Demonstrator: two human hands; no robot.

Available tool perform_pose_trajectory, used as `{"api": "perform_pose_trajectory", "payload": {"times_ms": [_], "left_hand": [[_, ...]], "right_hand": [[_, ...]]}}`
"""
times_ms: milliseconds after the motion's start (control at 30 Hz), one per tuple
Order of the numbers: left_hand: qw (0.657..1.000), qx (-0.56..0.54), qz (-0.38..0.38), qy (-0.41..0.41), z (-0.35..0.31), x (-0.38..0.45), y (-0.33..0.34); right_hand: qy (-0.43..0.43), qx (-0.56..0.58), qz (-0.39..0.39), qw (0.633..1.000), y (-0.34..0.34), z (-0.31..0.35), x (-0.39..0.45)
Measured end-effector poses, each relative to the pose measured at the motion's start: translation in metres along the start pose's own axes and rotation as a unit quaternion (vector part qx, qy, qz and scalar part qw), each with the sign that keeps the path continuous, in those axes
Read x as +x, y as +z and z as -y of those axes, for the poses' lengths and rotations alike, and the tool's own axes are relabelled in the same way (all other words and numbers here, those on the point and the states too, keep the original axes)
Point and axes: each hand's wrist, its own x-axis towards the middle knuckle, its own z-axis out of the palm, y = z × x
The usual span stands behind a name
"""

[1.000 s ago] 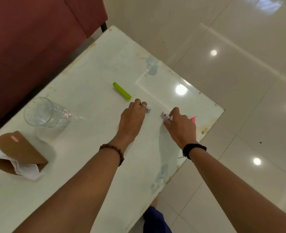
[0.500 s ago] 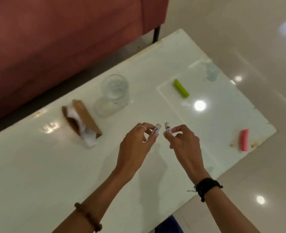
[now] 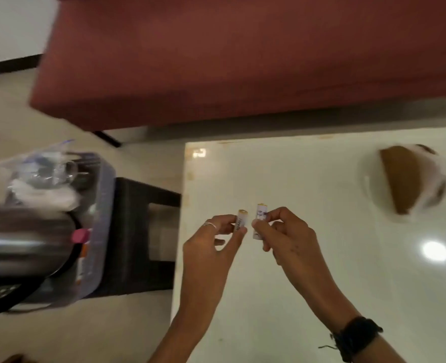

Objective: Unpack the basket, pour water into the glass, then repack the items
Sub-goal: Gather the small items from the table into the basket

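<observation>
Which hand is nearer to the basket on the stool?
Left. The left hand hangs over the table's left edge, just right of the basket. The right hand is farther right, beyond the left one.

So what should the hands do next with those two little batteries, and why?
Probably carry both across to the left and drop them into the basket. The left hand pinches one battery and the right hand pinches the other battery, both lifted off the table. The basket sits on a dark stool beside the table, already holding other things, so repacking looks under way.
</observation>
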Motion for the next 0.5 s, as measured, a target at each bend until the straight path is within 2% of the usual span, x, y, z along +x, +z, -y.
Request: {"api": "perform_pose_trajectory", "payload": {"times_ms": [133, 267, 400, 500], "left_hand": [[0.989, 0.043, -0.129, -0.056, 0.056, 0.008, -0.112], [0.954, 0.147, -0.225, -0.133, 0.115, 0.015, -0.194], [0.936, 0.206, -0.204, -0.198, 0.159, 0.022, -0.230], [0.936, 0.230, -0.190, -0.185, 0.172, 0.036, -0.240]], "right_hand": [[-0.024, -0.054, 0.093, 0.994, 0.122, 0.037, 0.014], [-0.053, -0.096, 0.151, 0.982, 0.224, 0.058, 0.020], [-0.034, -0.142, 0.178, 0.973, 0.292, 0.059, 0.032], [-0.040, -0.182, 0.152, 0.971, 0.324, 0.057, 0.050]]}}
